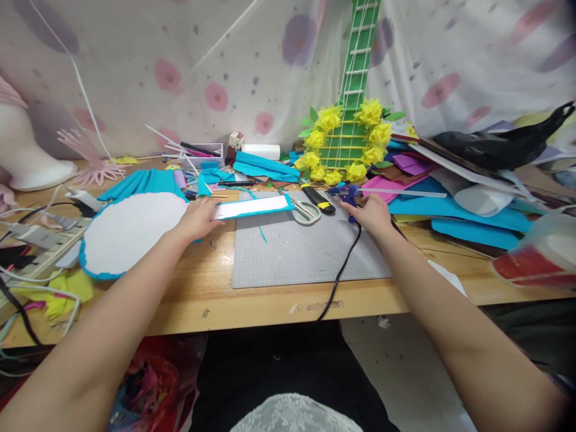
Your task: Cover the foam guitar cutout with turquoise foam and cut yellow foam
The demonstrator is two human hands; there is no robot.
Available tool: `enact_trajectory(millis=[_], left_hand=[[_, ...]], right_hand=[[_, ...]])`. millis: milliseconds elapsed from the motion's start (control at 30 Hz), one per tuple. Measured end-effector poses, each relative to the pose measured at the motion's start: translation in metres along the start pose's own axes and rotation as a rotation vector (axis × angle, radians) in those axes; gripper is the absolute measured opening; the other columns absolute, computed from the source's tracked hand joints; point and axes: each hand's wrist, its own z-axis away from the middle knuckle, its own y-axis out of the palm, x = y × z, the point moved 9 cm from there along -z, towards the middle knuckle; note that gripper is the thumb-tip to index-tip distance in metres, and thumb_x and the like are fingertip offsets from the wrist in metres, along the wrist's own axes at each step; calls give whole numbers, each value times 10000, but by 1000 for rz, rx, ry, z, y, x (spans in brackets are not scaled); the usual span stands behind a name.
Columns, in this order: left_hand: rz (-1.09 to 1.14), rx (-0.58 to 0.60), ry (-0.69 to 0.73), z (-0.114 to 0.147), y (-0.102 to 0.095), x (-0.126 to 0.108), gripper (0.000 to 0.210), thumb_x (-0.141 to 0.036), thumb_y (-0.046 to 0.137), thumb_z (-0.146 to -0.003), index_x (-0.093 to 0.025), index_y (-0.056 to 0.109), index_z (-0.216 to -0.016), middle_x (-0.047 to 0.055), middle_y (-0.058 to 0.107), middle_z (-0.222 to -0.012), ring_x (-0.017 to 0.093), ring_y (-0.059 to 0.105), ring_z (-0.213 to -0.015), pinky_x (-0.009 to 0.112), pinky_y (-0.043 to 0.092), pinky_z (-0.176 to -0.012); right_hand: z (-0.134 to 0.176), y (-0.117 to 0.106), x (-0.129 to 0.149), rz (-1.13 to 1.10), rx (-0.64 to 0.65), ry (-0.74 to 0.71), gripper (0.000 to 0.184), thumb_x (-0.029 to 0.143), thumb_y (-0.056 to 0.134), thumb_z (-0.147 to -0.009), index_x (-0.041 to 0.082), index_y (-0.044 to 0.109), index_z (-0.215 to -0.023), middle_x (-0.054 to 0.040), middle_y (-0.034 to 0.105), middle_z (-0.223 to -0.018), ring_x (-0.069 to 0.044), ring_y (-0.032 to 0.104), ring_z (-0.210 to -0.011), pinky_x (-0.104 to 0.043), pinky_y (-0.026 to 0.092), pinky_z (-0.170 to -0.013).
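Observation:
My left hand (pixel 201 219) grips a flat piece with a round white body (pixel 130 237) and a long narrow neck (pixel 254 207), both edged in bright blue paper. It closes on the spot where body and neck meet, hiding the joint. On the right, my right hand (pixel 371 210) is closed around a blue hot glue gun (pixel 346 193) with a clear glue stick (pixel 405 192) sticking out of its back. The gun is over the grey cutting mat (pixel 279 258). Between the hands lie scissors (pixel 306 212) and a black-and-yellow utility knife (pixel 318 200).
A green paper guitar (pixel 360 66) ringed with yellow flowers leans at the back. Coloured sheets (pixel 472 222) and a black bag (pixel 495 147) pile up at right. A power strip (pixel 40 264) with cables sits at left. The gun's black cord (pixel 344 264) crosses the table edge.

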Motion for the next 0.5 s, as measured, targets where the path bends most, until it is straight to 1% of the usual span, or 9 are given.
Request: enact_trajectory(millis=[67,167,200,267,300,367,400,467,500], left_hand=[[-10,-13,-10,-3,2,-4,563,-388,653,-740,-147,525,-1233,138,565,-1260,309,494,-1171,390,382,-972],[-17,-31,4,-3,8,-11,552,-384,648,-755,-147,528,-1239,136,570,-1265,304,492,-1180,400,357,-1003],[-10,-52,8,-2,9,-12,568,-392,647,-756,-147,518,-1252,136,562,-1278,303,482,-1196,406,337,-1022],[10,-100,7,2,9,-11,623,-431,649,-750,-142,493,-1279,139,544,-1304,305,454,-1230,418,296,-1056],[20,-119,2,4,9,-10,646,-455,650,-742,-141,489,-1283,141,542,-1306,309,446,-1238,422,288,-1061],[32,-145,-8,7,7,-7,662,-498,644,-732,-145,497,-1273,139,554,-1286,313,449,-1231,426,295,-1050],[35,-153,-11,9,6,-6,655,-511,638,-731,-151,506,-1262,136,562,-1273,315,455,-1222,430,299,-1044],[42,-158,-18,10,3,-3,637,-519,627,-732,-159,517,-1246,131,569,-1264,318,464,-1208,440,304,-1036],[47,-155,-21,10,3,-2,626,-510,620,-737,-157,518,-1243,131,568,-1265,319,468,-1204,443,307,-1033]], right_hand=[[-8,13,9,-8,39,-35,560,604,609,-716,114,611,-989,-178,632,-1045,-286,582,-999,-353,434,-812],[-16,31,11,-16,129,56,499,509,571,-793,91,628,-1060,-203,645,-1077,-300,597,-1044,-364,445,-845],[-18,33,11,-24,143,95,471,479,566,-804,87,636,-1055,-207,652,-1066,-303,606,-1041,-366,453,-842],[-20,28,13,-88,122,143,439,453,558,-818,86,643,-1043,-204,667,-1034,-303,627,-1012,-367,471,-820],[-21,23,17,-164,98,148,436,451,545,-828,91,634,-1058,-194,672,-1020,-291,640,-979,-358,485,-792],[-22,12,31,-396,65,130,433,448,498,-864,109,592,-1116,-161,681,-997,-237,665,-862,-317,510,-698],[-22,7,43,-541,80,105,426,445,472,-883,124,562,-1148,-140,684,-987,-197,665,-777,-285,510,-633],[-19,3,76,-754,217,24,396,455,462,-897,148,546,-1132,-107,689,-934,-129,621,-620,-228,481,-528],[-14,4,98,-812,331,-34,373,467,471,-895,161,559,-1090,-90,690,-895,-102,585,-558,-207,462,-494]])
